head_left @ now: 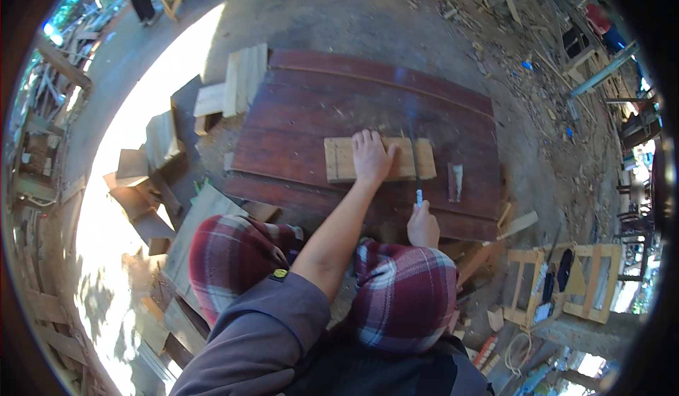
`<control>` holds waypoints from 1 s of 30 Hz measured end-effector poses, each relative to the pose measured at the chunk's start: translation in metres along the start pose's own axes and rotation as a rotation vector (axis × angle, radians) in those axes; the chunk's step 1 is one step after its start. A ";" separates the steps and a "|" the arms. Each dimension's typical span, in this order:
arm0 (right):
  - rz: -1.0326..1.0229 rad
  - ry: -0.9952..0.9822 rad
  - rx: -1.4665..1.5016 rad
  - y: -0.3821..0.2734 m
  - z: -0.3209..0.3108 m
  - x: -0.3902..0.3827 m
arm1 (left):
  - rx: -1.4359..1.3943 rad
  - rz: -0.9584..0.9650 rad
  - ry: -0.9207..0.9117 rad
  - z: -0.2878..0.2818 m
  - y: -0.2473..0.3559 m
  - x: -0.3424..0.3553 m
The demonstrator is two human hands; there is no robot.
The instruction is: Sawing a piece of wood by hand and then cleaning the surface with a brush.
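My left hand (371, 162) lies over a pale wooden block (339, 161), its fingertips hooked over the far edge and thumb out to the right. My right hand (423, 226) is closed on the light handle of a long, thin blade (416, 166), which crosses the block near its right end. The block rests on a dark reddish wooden panel (297, 99). A small pale strip (456, 182) lies on the panel to the right of the block.
Loose boards (240, 78) and offcuts (131, 177) surround the panel's left side. Wooden frames (594, 283) lie at lower right. Scrap wood (509, 7) litters the ground at upper right. A person's dark-clothed legs (141, 0) show at upper left. My plaid-covered knees (403, 297) are below the panel.
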State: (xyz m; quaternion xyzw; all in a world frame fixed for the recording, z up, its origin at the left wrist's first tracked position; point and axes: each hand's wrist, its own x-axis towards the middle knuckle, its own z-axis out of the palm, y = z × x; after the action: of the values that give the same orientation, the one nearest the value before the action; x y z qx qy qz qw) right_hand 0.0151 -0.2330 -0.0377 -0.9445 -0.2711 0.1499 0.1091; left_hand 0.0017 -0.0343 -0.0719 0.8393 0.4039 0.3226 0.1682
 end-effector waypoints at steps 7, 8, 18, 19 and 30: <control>0.004 -0.004 0.044 0.004 -0.003 -0.007 | 0.030 0.002 -0.001 -0.006 0.003 -0.010; 0.068 0.004 0.038 0.008 -0.001 -0.019 | 0.024 0.002 -0.012 -0.007 0.005 -0.011; 0.056 -0.009 0.042 0.009 -0.007 -0.013 | 0.062 0.038 0.027 -0.004 0.008 -0.004; 0.058 -0.015 0.040 0.008 -0.006 -0.011 | 0.057 0.043 0.028 -0.003 0.006 -0.003; 0.005 -0.030 0.029 0.006 -0.019 -0.011 | 0.039 0.010 -0.034 -0.005 0.007 -0.010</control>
State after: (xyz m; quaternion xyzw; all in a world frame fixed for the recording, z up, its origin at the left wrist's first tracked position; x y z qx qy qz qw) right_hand 0.0155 -0.2465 -0.0189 -0.9412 -0.2681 0.1682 0.1185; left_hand -0.0021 -0.0463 -0.0686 0.8498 0.4028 0.3014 0.1571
